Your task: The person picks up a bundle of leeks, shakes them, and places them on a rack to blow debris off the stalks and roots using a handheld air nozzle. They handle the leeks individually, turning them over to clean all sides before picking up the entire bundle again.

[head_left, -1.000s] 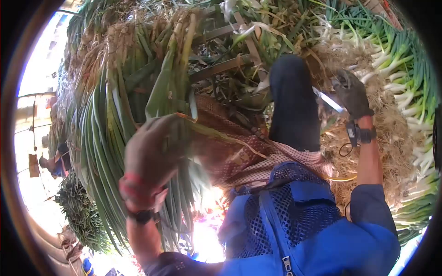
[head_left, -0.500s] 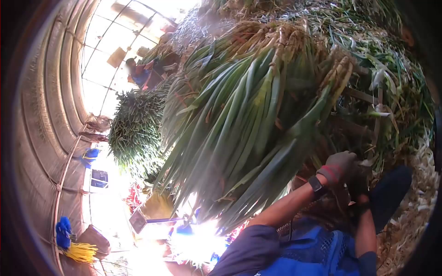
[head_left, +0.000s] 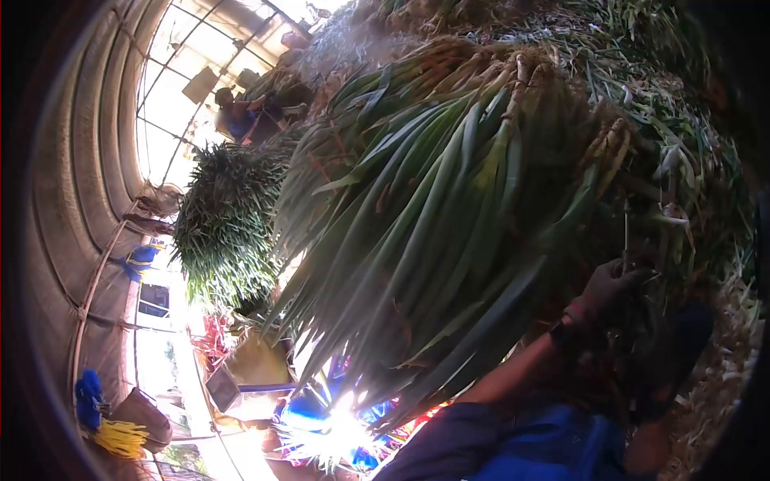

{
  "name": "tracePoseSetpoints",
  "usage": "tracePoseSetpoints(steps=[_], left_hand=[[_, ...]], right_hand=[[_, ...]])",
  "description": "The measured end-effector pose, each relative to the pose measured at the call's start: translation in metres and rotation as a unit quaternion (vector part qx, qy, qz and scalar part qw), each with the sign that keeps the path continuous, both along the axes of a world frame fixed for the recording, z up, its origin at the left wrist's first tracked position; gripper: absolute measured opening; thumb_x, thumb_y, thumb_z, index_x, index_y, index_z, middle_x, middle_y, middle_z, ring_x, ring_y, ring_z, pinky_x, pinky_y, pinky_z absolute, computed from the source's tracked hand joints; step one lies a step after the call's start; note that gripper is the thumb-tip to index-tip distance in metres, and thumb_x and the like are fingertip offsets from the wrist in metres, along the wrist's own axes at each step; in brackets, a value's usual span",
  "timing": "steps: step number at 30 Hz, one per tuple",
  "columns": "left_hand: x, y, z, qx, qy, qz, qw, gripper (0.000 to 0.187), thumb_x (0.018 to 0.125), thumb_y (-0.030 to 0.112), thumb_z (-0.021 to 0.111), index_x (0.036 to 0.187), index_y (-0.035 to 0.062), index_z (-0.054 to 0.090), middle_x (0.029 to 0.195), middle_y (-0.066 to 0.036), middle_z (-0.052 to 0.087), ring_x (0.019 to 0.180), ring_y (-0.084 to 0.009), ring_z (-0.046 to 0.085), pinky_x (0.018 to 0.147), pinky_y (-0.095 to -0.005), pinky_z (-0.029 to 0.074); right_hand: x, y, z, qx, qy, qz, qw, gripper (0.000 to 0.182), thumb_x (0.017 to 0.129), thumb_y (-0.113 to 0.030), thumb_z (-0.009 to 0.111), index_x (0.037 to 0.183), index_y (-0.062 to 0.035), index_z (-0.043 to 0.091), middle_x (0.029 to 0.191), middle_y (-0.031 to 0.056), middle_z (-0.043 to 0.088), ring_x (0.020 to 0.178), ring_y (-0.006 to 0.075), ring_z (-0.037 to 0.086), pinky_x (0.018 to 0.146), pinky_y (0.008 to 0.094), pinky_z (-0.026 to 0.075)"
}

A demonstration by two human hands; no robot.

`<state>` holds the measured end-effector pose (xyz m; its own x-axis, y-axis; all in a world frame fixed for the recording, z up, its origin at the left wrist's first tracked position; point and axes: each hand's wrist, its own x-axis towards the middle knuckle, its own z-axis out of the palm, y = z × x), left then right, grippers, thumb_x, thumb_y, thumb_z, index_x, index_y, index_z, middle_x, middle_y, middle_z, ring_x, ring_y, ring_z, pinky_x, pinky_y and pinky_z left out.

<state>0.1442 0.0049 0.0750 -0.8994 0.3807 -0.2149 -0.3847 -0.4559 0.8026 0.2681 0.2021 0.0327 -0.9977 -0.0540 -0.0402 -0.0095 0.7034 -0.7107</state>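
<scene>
My left hand (head_left: pixel 603 290), in a glove with a red cuff and a dark watch at the wrist, is closed in front of my lap. A thin pale stalk (head_left: pixel 626 228) rises straight from its fingers. My right hand (head_left: pixel 648 341) is in deep shadow just below and to the right, its fingers hidden in the dark. Beside my hands lies a large heap of long green onions (head_left: pixel 433 184), leaves hanging toward the lower left and brownish root ends at the top right.
Loose leaves and trimmings (head_left: pixel 674 136) cover the ground on the right, with pale peelings (head_left: pixel 730 361) below. Another green bundle (head_left: pixel 228 224) stands farther left. Beyond it sits a person (head_left: pixel 241 116). A ribbed tarp wall (head_left: pixel 72 200) curves along the left, where a yellow-and-blue bundle (head_left: pixel 104 413) hangs.
My left hand has risen slightly and now shows a thin stalk standing up from it. My right forearm has dropped lower. The view has shifted a little and darkened around my hands.
</scene>
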Motion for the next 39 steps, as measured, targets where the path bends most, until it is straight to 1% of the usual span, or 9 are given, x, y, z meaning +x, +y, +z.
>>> tracePoseSetpoints(steps=[10,17,23,26,29,30,32,34,39], left_hand=[[0.006,0.009,0.018,-0.287,0.097,0.064,0.951,0.035,0.097,0.021,0.071,0.123,0.0002,0.061,0.102,-0.009,0.071,0.09,-0.0253,0.069,0.079,-0.0402,0.055],[-0.077,-0.025,0.058,-0.663,0.393,0.267,0.578,0.038,0.085,0.025,0.071,0.119,0.0099,0.061,0.109,-0.013,0.068,0.096,-0.0361,0.067,0.088,-0.0488,0.05],[-0.111,-0.037,0.014,-0.842,0.257,0.087,0.466,0.026,0.086,0.026,0.069,0.109,0.0124,0.069,0.104,-0.013,0.073,0.093,-0.0366,0.07,0.076,-0.0497,0.056],[-0.138,-0.06,-0.021,-0.844,0.254,0.092,0.464,0.019,0.089,0.031,0.069,0.092,0.0134,0.075,0.092,-0.015,0.074,0.08,-0.0343,0.074,0.062,-0.0504,0.056],[-0.126,-0.055,0.047,-0.796,0.292,-0.07,0.526,0.015,0.085,0.017,0.068,0.082,0.0059,0.077,0.081,-0.021,0.073,0.078,-0.0418,0.072,0.064,-0.0504,0.057],[-0.125,-0.06,0.045,-0.804,0.326,-0.122,0.482,0.014,0.086,0.018,0.071,0.084,0.0044,0.076,0.078,-0.014,0.073,0.071,-0.0272,0.071,0.068,-0.0439,0.056],[-0.098,-0.047,0.083,-0.644,0.182,-0.132,0.731,0.017,0.084,0.012,0.076,0.097,0.0017,0.078,0.078,-0.005,0.072,0.068,-0.0172,0.066,0.066,-0.0381,0.054],[-0.065,-0.038,0.1,-0.494,-0.005,-0.168,0.853,0.028,0.084,0.009,0.077,0.111,-0.0008,0.076,0.081,-0.002,0.072,0.072,-0.0137,0.067,0.067,-0.0334,0.054],[-0.019,-0.027,0.042,-0.525,-0.068,-0.111,0.841,0.037,0.084,0.01,0.076,0.118,-0.0028,0.072,0.088,-0.006,0.074,0.077,-0.0167,0.07,0.071,-0.032,0.057]], right_hand=[[0.028,-0.023,0.026,-0.021,-0.048,0.012,0.999,0.034,0.094,-0.019,0.064,0.124,-0.003,0.066,0.124,0.0214,0.064,0.116,0.037,0.063,0.101,0.0476,0.049],[-0.001,-0.008,0.042,-0.042,-0.016,0.013,0.999,0.04,0.094,-0.018,0.064,0.131,-0.0021,0.065,0.133,0.0229,0.063,0.122,0.0368,0.062,0.105,0.0469,0.048],[-0.023,-0.02,0.072,-0.06,0.018,0.019,0.998,0.046,0.094,-0.017,0.064,0.137,-0.0014,0.064,0.139,0.0242,0.061,0.128,0.0365,0.062,0.108,0.0463,0.047],[-0.021,0.001,0.047,-0.215,-0.127,0.075,0.965,0.059,0.096,-0.008,0.068,0.152,-0.0009,0.05,0.132,0.0202,0.065,0.119,0.0224,0.065,0.1,0.036,0.051],[-0.008,0.013,0.019,-0.196,0.012,0.04,0.98,0.074,0.097,-0.014,0.068,0.162,-0.0015,0.034,0.135,0.0224,0.062,0.124,0.0204,0.061,0.1,0.0345,0.051],[-0.013,0.02,0.031,-0.215,-0.03,0.025,0.976,0.074,0.098,-0.016,0.067,0.162,-0.0012,0.033,0.135,0.0226,0.063,0.124,0.0224,0.062,0.099,0.0354,0.051],[-0.024,0.032,0.053,-0.257,-0.115,-0.008,0.959,0.074,0.099,-0.021,0.066,0.162,-0.0005,0.033,0.133,0.0233,0.065,0.122,0.0278,0.064,0.098,0.0379,0.052],[-0.029,0.037,0.044,-0.259,-0.109,-0.012,0.96,0.074,0.099,-0.024,0.066,0.161,0.0005,0.033,0.13,0.0248,0.067,0.116,0.0348,0.068,0.096,0.0408,0.053],[-0.029,0.036,0.041,-0.167,-0.073,0.029,0.983,0.079,0.095,-0.029,0.067,0.159,0.0025,0.034,0.128,0.0284,0.066,0.113,0.0436,0.067,0.099,0.0449,0.052]])
